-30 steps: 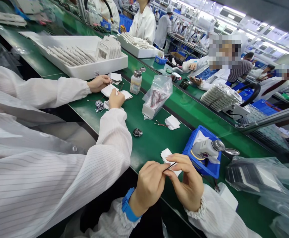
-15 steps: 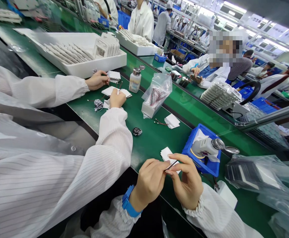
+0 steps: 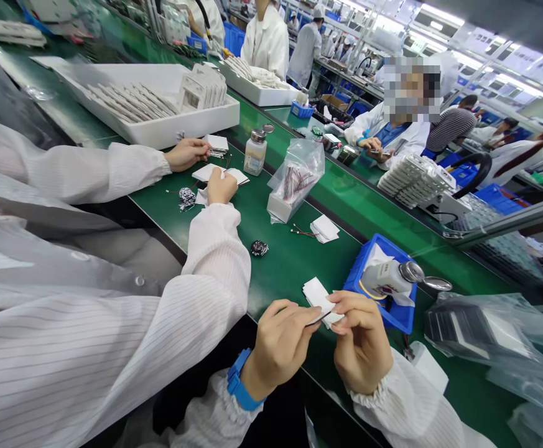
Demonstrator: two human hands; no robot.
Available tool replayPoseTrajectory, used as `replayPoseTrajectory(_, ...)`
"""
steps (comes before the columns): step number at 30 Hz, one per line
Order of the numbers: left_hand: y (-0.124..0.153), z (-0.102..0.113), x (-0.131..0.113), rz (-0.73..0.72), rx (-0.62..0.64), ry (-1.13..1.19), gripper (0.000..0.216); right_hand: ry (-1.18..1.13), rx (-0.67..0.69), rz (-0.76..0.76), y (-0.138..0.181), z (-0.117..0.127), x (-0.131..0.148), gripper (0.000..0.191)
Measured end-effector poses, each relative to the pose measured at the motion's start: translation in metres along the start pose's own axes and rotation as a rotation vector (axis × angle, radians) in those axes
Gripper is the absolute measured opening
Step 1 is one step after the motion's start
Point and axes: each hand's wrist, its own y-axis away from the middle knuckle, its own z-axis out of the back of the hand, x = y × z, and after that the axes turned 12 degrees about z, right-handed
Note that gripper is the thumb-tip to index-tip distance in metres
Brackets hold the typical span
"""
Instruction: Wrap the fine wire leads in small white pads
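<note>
My left hand (image 3: pixel 281 345) and my right hand (image 3: pixel 361 342) meet at the near edge of the green bench (image 3: pixel 294 255). Both pinch one small thin dark strip (image 3: pixel 320 318) between thumb and fingertips. What the strip is I cannot make out. A small stack of white pads (image 3: pixel 316 292) lies on the bench just beyond my fingertips. My left wrist wears a blue band (image 3: pixel 236 384). A blue bin (image 3: pixel 383 283) stands right of the pads, with a white dispenser bottle (image 3: pixel 390 277) lying in it.
A co-worker's sleeve (image 3: pixel 112 348) fills the left; that person's hands (image 3: pixel 206 171) rest on white pads. Further off stand a small bottle (image 3: pixel 255 150), a plastic bag of wired parts (image 3: pixel 297 177), more pads (image 3: pixel 324 228), a white tray (image 3: pixel 159 106) and clear bags (image 3: pixel 490 336).
My right hand's fingers have curled in closer to my left thumb, and the strip sits lower against the white pads. The co-worker's left hand has shifted slightly on the pads.
</note>
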Motion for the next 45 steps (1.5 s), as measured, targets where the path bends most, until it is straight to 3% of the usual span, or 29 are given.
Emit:
replayPoseTrajectory(17,-0.009,0.007,0.009,0.096,-0.143,-0.100,0.015,-0.166,-0.306,-0.302,-0.012,0.005,-0.017,0.007)
replayPoseTrajectory(25,-0.006,0.006,0.011,0.085,-0.121,-0.087,0.014,-0.144,-0.339,-0.359,-0.012,0.002,-0.016,0.009)
replayPoseTrajectory(32,-0.008,0.006,0.010,0.134,-0.125,-0.081,0.019,-0.153,-0.394,-0.279,-0.011,0.004,-0.017,0.006)
replayPoseTrajectory(38,-0.013,0.026,0.009,0.296,-0.107,-0.058,0.025,-0.053,-0.596,-0.092,-0.032,0.015,-0.016,0.008)
replayPoseTrajectory(41,-0.016,0.041,0.001,0.237,0.022,0.091,0.026,-0.035,-0.410,-0.115,-0.032,0.007,-0.021,0.002)
replayPoseTrajectory(45,-0.012,0.054,-0.013,0.080,0.213,0.356,0.024,0.053,0.166,-0.169,-0.021,-0.026,-0.039,0.003)
